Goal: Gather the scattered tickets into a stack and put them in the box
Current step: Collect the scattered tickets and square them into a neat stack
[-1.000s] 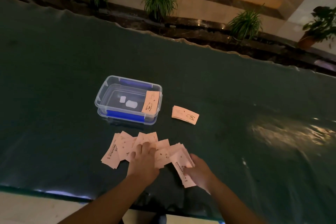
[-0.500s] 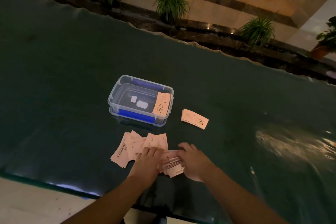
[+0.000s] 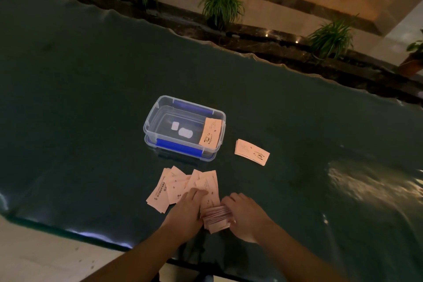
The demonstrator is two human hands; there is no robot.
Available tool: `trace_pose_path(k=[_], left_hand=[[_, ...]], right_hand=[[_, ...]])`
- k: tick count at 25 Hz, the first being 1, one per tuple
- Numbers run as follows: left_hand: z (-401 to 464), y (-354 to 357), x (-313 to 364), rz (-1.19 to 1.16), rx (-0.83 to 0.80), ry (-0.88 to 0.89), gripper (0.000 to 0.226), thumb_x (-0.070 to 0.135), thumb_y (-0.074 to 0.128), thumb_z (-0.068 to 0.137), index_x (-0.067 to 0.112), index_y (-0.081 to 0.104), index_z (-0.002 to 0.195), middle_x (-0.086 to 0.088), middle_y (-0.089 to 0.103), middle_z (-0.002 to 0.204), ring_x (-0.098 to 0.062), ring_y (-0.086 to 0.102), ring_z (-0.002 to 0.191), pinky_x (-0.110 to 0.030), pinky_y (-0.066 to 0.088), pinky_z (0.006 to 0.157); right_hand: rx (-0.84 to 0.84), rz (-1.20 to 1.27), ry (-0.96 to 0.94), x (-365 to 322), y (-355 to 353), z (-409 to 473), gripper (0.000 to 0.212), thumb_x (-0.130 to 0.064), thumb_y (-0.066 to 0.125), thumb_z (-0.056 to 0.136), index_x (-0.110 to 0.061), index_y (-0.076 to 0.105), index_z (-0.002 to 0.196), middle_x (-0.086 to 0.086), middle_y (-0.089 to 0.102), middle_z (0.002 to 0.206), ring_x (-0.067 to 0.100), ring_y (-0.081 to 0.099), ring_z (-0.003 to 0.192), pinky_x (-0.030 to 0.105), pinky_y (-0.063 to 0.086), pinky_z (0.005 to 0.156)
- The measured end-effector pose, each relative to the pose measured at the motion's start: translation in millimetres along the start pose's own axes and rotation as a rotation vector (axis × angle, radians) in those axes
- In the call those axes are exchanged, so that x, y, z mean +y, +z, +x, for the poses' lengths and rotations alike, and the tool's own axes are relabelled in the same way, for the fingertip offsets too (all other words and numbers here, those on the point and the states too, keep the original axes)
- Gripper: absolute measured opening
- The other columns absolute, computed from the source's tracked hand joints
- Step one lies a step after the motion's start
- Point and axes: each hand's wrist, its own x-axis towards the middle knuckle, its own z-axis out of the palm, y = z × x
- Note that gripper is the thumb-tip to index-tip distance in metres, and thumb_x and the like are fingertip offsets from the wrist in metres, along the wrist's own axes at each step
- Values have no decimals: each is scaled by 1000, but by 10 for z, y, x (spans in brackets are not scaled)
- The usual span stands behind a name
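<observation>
Hands close on a half-made stack of tickets (image 3: 216, 218) near the front edge of a dark green table (image 3: 91, 98), where a person is gathering paper slips for a clear plastic box (image 3: 184, 128). The right hand (image 3: 246, 216) curls round the right side of the bundle, while the left hand (image 3: 186, 208) lies across the fanned loose tickets (image 3: 174, 186) beside it, fingers bent over them; how firmly either holds cannot be told. The bundle is ragged, its edges stepped and unsquared, and a lift at this stage would probably shed slips from the bottom. It also sits close to the table's front edge, so any slide toward the person risks sending slips over the side to the floor. The fanned slips to the left overlap loosely, and a sweep with the left hand could easily ride over the outermost ones and leave them behind. A separate small pile (image 3: 251, 152) lies to the right of the box, well apart from the hands, and may be forgotten. One ticket (image 3: 210, 132) already leans at the right end of the box; dropping the stack against it could tip it out over the rim. Potted plants (image 3: 222, 4) line a ledge beyond the table's far edge.
</observation>
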Motion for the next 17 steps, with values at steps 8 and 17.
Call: trace_pose_path(k=[8, 17], left_hand=[[34, -163, -14, -298, 58, -230, 68, 15, 82, 78, 31, 47, 134, 9, 49, 131, -17, 53, 123, -37, 50, 103], [123, -260, 81, -559, -112, -169, 51, 10, 81, 80, 45, 55, 106, 18, 63, 118, -10, 60, 117, -41, 52, 106]], right_hand=[[-8, 673, 328, 83, 28, -136, 26, -18, 71, 90, -26, 57, 110, 1, 70, 113, 21, 66, 101, 37, 51, 82], [51, 1222, 650, -347, 17, 276, 43, -8, 66, 99, -13, 53, 140, 9, 67, 138, 31, 66, 121, 52, 55, 105]])
